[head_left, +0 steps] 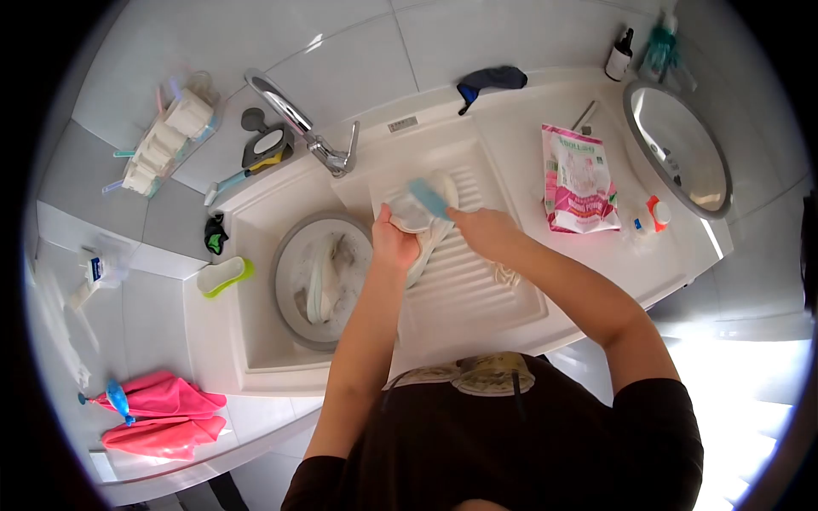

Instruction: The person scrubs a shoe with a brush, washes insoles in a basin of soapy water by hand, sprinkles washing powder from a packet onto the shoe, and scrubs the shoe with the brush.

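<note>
A pale shoe [413,217] is held over the ribbed washboard [477,294] with my left hand [395,242] closed around it. My right hand [484,230] grips a light-blue scrubbing brush [428,198], which lies against the shoe, slightly blurred. Just left of my left hand, a grey-rimmed basin [276,285] stands in the sink [256,341]. Sudsy water fills part of it, and another pale shoe [319,285] lies inside. Cream laces [505,274] rest on the ridges below my right hand.
The chrome faucet [319,145] rises behind the sink. A pink-and-white powder bag [579,179], a clear bottle [652,217] and a second basin [724,153] stand on the right. A green-edged brush [223,276] sits on the left rim; pink gloves [162,417] lie lower left.
</note>
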{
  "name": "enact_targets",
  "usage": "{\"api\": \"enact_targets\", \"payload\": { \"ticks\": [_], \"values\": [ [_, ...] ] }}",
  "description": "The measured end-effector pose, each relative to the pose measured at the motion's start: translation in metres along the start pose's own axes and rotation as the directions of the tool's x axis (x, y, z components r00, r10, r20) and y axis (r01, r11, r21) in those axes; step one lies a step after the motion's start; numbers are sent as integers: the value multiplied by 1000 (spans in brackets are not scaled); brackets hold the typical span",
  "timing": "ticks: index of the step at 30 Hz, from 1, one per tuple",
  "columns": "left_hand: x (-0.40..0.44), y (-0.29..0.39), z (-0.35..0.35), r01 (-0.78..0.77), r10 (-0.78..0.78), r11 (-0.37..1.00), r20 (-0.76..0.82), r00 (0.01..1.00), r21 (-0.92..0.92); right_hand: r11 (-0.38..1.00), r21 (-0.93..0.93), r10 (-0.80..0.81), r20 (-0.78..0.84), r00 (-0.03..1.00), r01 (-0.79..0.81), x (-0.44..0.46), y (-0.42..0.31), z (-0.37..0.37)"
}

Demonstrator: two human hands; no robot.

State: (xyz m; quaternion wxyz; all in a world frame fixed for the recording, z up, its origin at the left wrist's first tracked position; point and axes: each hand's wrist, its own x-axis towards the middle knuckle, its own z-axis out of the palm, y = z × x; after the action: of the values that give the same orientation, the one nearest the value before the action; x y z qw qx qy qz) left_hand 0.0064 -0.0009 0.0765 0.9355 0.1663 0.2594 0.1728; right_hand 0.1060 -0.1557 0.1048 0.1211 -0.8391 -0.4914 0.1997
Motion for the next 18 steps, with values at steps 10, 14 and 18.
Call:
{"api": "enact_targets", "payload": {
  "ticks": [10, 14, 18],
  "values": [
    [6, 3, -4, 83, -80, 995, 66, 995, -47, 997, 55, 59, 54, 997, -62, 0, 8, -6],
    [4, 4, -7, 20, -20, 1000, -25, 999, -3, 994, 21, -105, 28, 994, 105, -35, -33, -9],
    [8, 2, -9, 51, -50, 999, 73, 996, -13, 996, 5, 89, -1, 996, -89, -9, 7, 4]
  ]
}}
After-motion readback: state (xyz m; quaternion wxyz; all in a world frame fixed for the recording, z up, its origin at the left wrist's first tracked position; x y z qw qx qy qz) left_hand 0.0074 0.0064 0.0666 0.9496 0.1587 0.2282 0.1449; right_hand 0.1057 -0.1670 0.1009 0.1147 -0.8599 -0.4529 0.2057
